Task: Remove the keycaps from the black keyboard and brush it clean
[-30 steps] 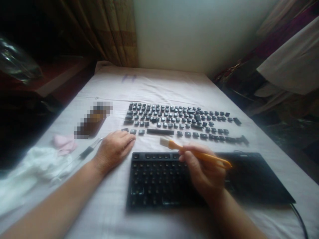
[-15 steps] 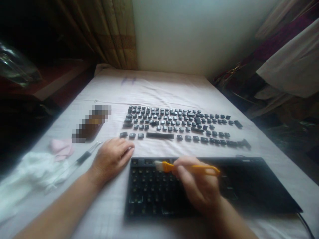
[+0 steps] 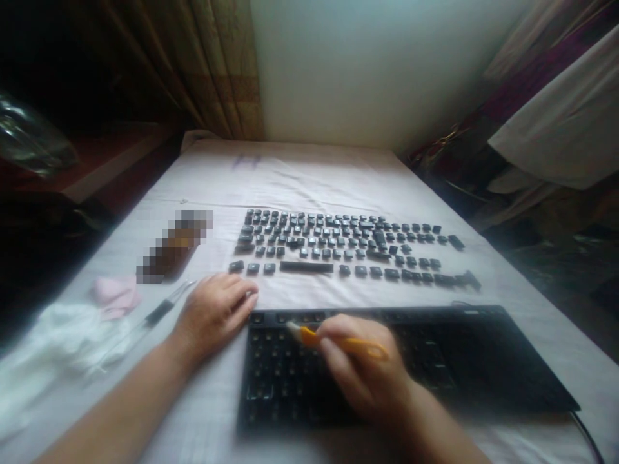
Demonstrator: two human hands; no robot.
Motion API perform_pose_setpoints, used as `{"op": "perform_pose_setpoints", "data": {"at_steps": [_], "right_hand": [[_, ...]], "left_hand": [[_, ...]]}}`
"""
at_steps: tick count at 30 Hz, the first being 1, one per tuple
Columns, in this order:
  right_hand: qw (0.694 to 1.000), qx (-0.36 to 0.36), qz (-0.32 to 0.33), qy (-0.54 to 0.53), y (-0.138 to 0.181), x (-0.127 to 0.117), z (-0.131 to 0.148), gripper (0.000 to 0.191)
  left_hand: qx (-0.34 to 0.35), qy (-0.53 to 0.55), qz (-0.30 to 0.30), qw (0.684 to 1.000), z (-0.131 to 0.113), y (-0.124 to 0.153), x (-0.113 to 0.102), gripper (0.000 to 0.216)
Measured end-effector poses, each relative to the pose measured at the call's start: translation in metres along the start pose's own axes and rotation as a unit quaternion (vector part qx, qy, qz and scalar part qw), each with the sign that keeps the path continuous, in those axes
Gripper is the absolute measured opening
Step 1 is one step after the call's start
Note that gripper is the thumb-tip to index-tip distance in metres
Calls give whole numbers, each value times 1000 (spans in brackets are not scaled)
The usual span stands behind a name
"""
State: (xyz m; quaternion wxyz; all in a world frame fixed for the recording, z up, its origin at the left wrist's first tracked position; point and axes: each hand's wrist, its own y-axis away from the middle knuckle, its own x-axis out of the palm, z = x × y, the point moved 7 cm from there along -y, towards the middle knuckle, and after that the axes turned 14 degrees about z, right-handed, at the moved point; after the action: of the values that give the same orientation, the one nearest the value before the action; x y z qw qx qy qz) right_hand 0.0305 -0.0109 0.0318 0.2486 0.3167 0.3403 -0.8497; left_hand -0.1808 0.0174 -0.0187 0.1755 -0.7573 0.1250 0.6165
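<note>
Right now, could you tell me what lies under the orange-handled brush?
Under the orange-handled brush lies the black keyboard frame, keycaps off. The right hand holding the brush covers the sockets beneath it.

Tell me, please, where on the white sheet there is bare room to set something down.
The widest bare patch lies beyond the rows of loose keycaps, toward the wall. A narrow strip runs between the keycaps and the keyboard. It is crowded at the left, around the brown bottle, pink cloth, metal tool and left hand.

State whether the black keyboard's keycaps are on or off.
Off: the black keyboard shows bare sockets; the black keycaps lie in rows beyond it.
</note>
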Motion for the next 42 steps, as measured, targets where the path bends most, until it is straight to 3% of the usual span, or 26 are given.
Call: {"op": "perform_pose_setpoints", "data": {"at_steps": [8,24,37,42], "right_hand": [[998,36,33,-42,-1,6,-5,17],[998,42,26,-39,1,6,-8,15],[999,7,19,-37,-3,0,-4,16],[998,22,-62,-24,7,-15,-8,11]], "left_hand": [[-11,12,2,1000,2,-2,0,17],[-20,18,14,1000,7,-2,4,20],[-18,19,15,1000,4,-1,2,14],[-8,18,9,1000,1,-3,0,14]]}}
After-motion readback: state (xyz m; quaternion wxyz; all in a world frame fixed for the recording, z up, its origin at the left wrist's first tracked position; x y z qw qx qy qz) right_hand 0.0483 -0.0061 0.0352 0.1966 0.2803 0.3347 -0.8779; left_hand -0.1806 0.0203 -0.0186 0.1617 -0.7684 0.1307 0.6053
